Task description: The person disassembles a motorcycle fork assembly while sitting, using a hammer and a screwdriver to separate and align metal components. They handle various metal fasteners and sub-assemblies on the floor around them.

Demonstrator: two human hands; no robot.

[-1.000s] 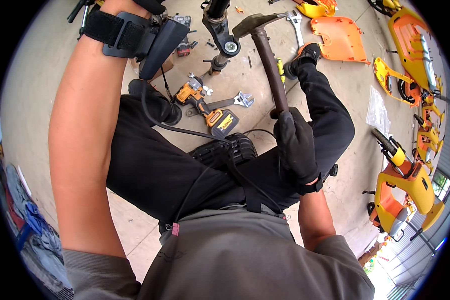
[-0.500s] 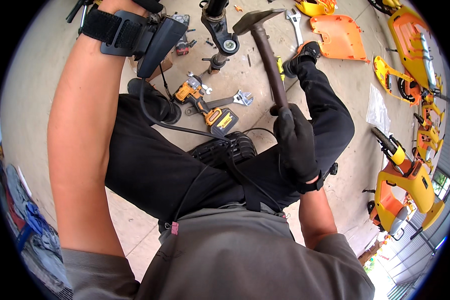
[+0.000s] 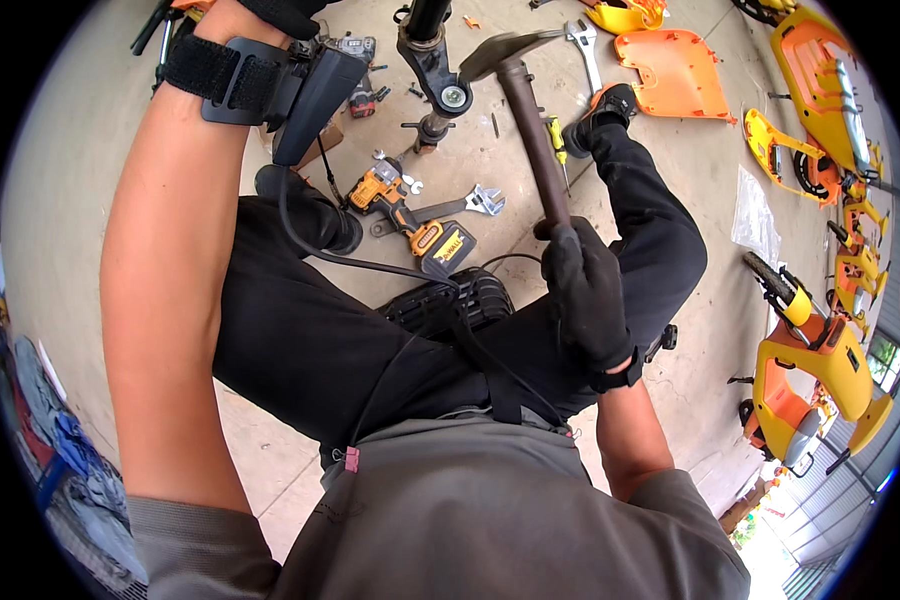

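My right hand (image 3: 585, 290), in a black glove, is closed round the lower handle of a hammer (image 3: 535, 135). The hammer stands head-up, away from my body, its metal head just right of a black metal fork-like part (image 3: 432, 85) with a bolt in it. At the top edge my gloved left hand (image 3: 285, 14) is mostly cut off, so its fingers and anything in them are hidden. A black device is strapped to that wrist. Below the fork part, on the floor between my legs, lie a yellow-black cordless power tool (image 3: 410, 215) and an adjustable wrench (image 3: 485, 200).
By my right shoe are a yellow screwdriver (image 3: 556, 140), another adjustable wrench (image 3: 584, 55) and an orange panel (image 3: 675, 75). A red-grey power tool (image 3: 360, 95) lies beyond my left foot. Yellow scooters (image 3: 815, 370) stand along the right. Cloths (image 3: 70, 440) are heaped at far left.
The hammer and my right hand have shifted slightly; the grip is unchanged. A little more of my left glove shows at the top edge.
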